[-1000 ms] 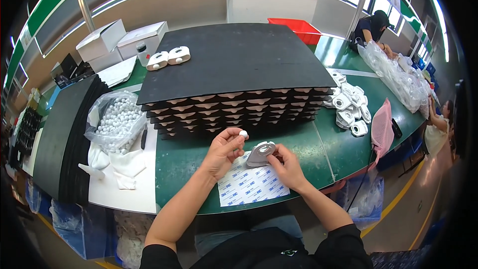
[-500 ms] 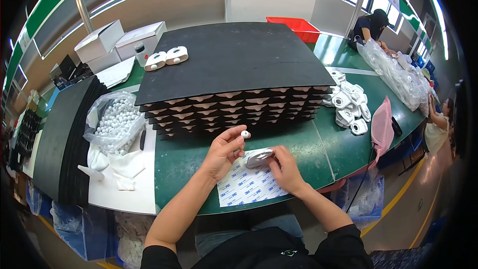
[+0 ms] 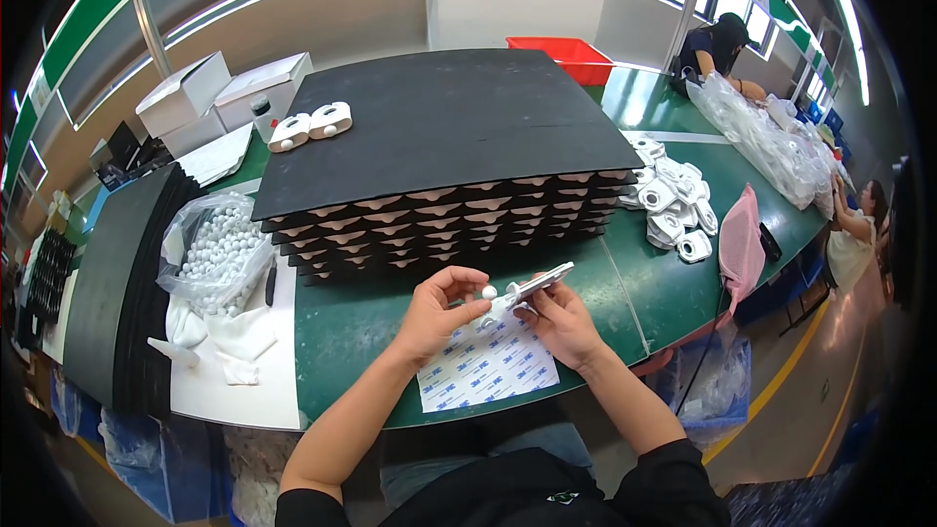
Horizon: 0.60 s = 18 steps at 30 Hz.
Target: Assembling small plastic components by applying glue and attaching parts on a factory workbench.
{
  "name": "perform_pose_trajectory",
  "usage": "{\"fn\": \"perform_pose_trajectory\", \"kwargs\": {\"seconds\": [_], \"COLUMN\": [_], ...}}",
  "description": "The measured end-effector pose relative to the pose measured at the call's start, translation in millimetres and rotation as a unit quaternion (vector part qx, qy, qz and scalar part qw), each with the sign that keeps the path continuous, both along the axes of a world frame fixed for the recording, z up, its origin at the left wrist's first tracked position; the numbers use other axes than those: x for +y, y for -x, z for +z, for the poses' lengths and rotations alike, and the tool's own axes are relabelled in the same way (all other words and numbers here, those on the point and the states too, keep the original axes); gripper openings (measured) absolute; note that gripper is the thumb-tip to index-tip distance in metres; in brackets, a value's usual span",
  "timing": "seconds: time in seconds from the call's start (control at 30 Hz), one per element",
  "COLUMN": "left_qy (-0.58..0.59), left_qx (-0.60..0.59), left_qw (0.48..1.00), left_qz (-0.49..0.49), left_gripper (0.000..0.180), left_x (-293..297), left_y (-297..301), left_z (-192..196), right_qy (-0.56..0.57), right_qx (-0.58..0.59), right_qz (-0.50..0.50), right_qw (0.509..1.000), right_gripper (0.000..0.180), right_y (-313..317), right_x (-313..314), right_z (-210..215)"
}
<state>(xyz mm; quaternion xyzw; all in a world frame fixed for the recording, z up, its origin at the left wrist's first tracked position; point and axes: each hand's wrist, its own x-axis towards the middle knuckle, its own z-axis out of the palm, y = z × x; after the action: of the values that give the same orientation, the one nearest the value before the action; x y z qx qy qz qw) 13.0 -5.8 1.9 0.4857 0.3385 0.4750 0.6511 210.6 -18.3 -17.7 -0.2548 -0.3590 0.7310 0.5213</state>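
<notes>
You are pinching a small white ball (image 3: 489, 291) in your left hand (image 3: 434, 312) and gripping a flat white plastic housing (image 3: 532, 287) in your right hand (image 3: 558, 320), both just above the white printed backing sheet (image 3: 488, 368) at the green table's (image 3: 351, 327) near edge. The housing's long axis is tilting up toward the right. Left of the sheet, a clear plastic bag (image 3: 217, 254) is holding white balls. Beyond, the stack of black trays (image 3: 439, 156) is filling the table's middle.
</notes>
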Motion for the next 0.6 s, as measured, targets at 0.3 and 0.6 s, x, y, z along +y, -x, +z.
{"fn": "perform_pose_trajectory", "kwargs": {"seconds": [0.3, 0.6], "left_qy": [-0.026, -0.06], "left_qx": [0.046, 0.065], "left_qw": [0.998, 0.996], "left_qz": [-0.026, -0.01], "left_gripper": [0.022, 0.019], "left_x": [0.9, -3.4], "left_y": [-2.3, -5.5], "left_z": [-3.8, -2.5], "right_qy": [-0.016, -0.001], "right_qx": [-0.006, -0.063], "right_qz": [-0.004, -0.015], "right_qw": [1.0, 0.998], "right_gripper": [0.016, 0.019], "right_y": [0.6, 1.6], "right_x": [2.0, -0.1], "right_z": [-2.1, 0.5]}}
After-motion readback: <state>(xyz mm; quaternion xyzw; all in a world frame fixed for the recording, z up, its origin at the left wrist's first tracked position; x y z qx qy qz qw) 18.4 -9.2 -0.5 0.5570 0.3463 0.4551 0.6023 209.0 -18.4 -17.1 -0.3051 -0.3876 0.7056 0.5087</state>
